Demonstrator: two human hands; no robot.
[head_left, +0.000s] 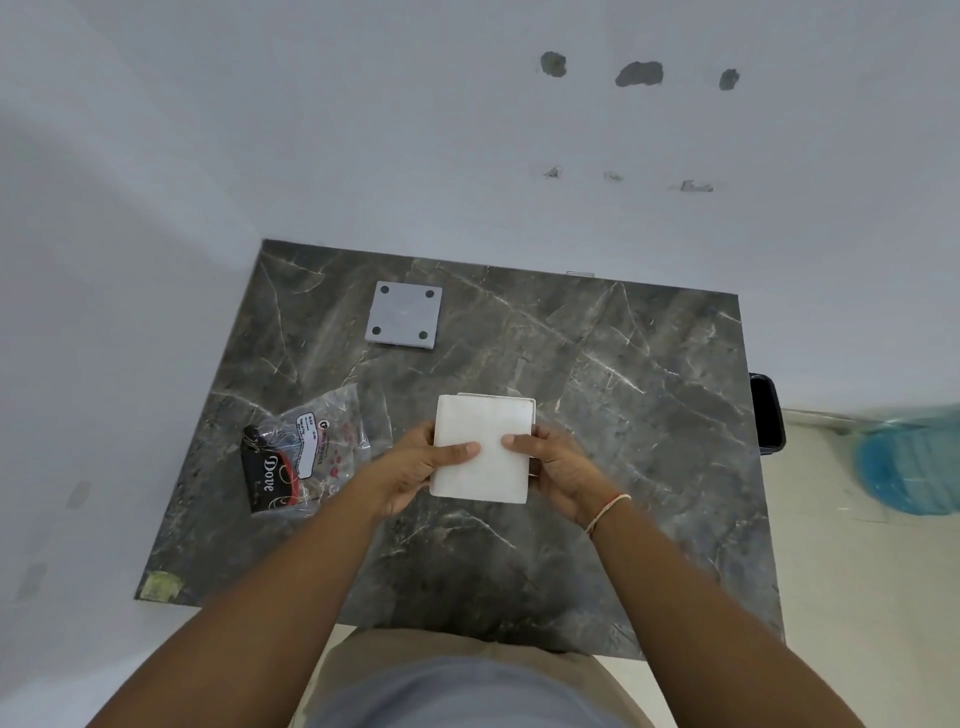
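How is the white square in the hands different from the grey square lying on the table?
The white square is held by the left hand and right hand; the grey square lies flat on the table, untouched. The white square's face is plain; the grey square has a dark dot near each corner. Both are squarish and flat.

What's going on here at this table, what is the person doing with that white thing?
A person at a dark marble table holds a white square block over it. The left hand and right hand grip its opposite sides, thumbs on its top face. A grey square plate with four holes lies farther back, and a clear plastic bag with a Dove pack lies to the left, neither touched.
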